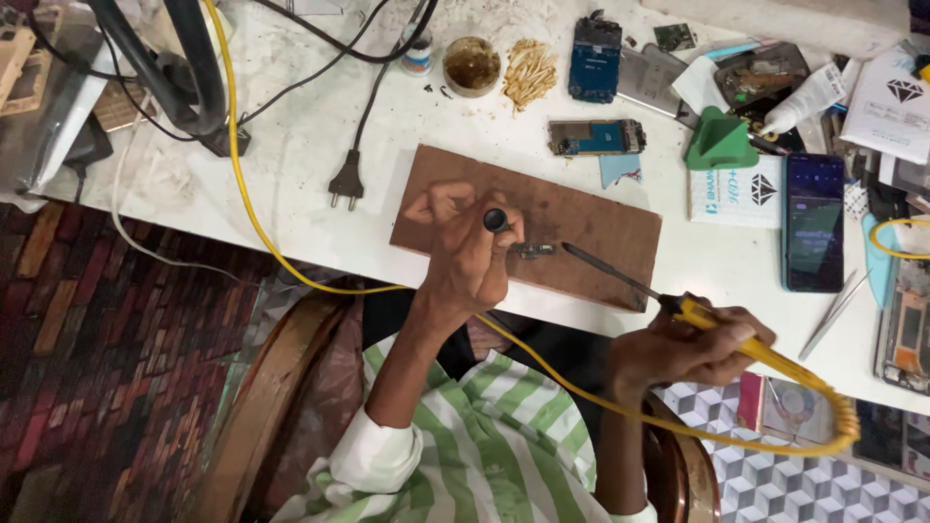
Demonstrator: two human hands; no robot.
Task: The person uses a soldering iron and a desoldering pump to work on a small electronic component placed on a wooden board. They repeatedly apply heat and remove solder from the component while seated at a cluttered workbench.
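Head view looking down at a cluttered white workbench (310,165). Centre of frame: flat brown rectangular wooden board (601,228) lying on the bench, near its front edge.

Left hand (465,254) rests on the board at centre frame, fingers curled tight round a small black round-headed tool (496,220), thumb and forefinger pinching it. Just right of those fingertips sits a small grey metal component (535,250) on the board; whether the hand touches it cannot be told.

Right hand (690,347), lower right of centre, is closed in a fist grip round the yellow handle of a soldering iron (712,322). Its dark shaft runs up-left, tip on or just above the board, near the metal component but apart from it. Yellow cable (242,184) from the handle loops along the lower right and runs up the left side of the bench.

Upper centre: round open tin of brown paste (472,66), pile of pale wood-like slivers (529,72), blue phone circuit board (595,58). Another stripped phone frame (596,137) lies just above the board. Black two-pin plug (346,184) left of the board. Right side: green plastic wedge stand (719,142), dark smartphone with lit screen (813,221), metal tweezers (831,315) below it.

The person wears a green and white striped shirt (484,446), lower centre.
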